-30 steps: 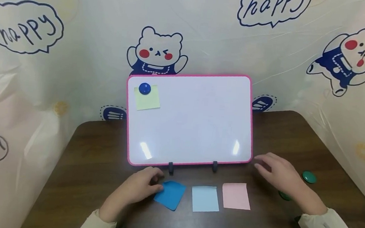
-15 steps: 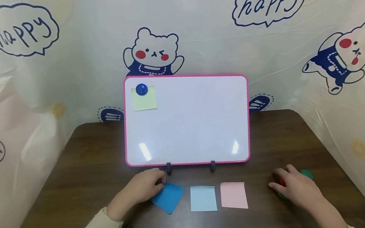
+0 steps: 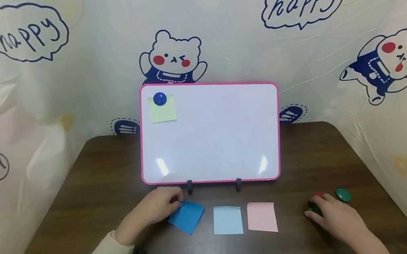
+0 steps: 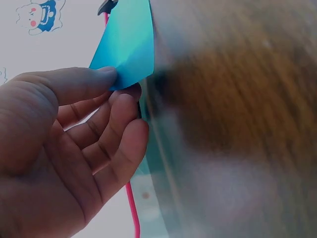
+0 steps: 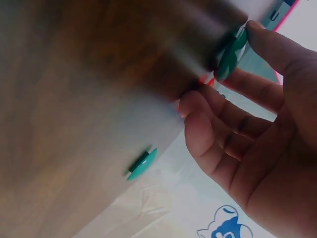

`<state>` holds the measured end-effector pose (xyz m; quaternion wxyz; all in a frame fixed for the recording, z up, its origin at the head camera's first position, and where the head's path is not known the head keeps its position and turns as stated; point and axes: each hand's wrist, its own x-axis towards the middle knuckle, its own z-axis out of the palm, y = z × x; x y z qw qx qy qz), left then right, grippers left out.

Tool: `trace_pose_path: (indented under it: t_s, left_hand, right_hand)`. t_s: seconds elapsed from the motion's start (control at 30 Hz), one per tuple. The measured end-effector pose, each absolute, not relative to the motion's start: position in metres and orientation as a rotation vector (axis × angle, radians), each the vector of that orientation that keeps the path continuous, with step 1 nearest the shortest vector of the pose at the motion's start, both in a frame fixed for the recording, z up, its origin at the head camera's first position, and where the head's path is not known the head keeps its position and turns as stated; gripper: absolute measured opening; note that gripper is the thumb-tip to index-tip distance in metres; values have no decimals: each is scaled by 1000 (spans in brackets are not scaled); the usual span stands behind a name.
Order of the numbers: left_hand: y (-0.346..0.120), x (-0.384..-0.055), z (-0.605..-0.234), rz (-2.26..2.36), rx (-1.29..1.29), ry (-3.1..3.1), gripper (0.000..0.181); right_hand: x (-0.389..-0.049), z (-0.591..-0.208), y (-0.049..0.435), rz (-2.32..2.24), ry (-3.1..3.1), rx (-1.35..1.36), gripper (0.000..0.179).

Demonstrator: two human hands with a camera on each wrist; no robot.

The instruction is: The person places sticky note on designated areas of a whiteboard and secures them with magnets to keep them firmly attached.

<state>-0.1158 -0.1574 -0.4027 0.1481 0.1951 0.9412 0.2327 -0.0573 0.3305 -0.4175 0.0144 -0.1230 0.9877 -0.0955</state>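
Note:
In the left wrist view, my left hand [image 4: 84, 134] pinches one corner of a blue sticky note [image 4: 130, 47] between thumb and fingertips. In the head view that blue note [image 3: 187, 217] lies left of a light blue sticky note [image 3: 228, 221] and a pink sticky note [image 3: 262, 217]. My right hand [image 3: 339, 217] is at the table's right side, thumb and index finger on either side of a round green magnet [image 5: 232, 55]. A red magnet [image 3: 318, 194], mostly hidden by the fingers, sits just behind it. Another green magnet [image 3: 343, 194] lies beyond the hand.
A pink-framed whiteboard [image 3: 209, 143] stands tilted back on two black feet [image 3: 238, 185]. At its upper left, a blue magnet [image 3: 160, 98] holds a pale green sticky note [image 3: 164, 113]. A printed curtain [image 3: 97, 53] hangs behind the brown table [image 3: 109, 163].
My right hand has moved away from the whiteboard's lower right corner, rightward and nearer, onto the green magnet. My left hand has gone from touching the blue note's corner to pinching it.

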Motion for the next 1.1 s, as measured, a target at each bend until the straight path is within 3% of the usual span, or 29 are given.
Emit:
trace_pose_path:
  t_s: [0.27, 0.63, 0.87, 1.1]
  left_hand:
    - [-160, -117, -396, 727, 524, 2723, 6]
    - [-169, -125, -395, 926, 456, 2720, 8]
    - [-173, -128, -390, 1088, 362, 2760, 8]
    - [-173, -133, -385, 1244, 319, 2767, 10]
  right_hand:
    - [-53, -417, 335, -381, 2983, -365, 48]
    - [-52, -416, 334, -552, 2905, -251, 45]
    - [-53, -412, 328, -587, 3011, -363, 37]
    - [-65, -402, 319, -615, 3049, -413, 40]
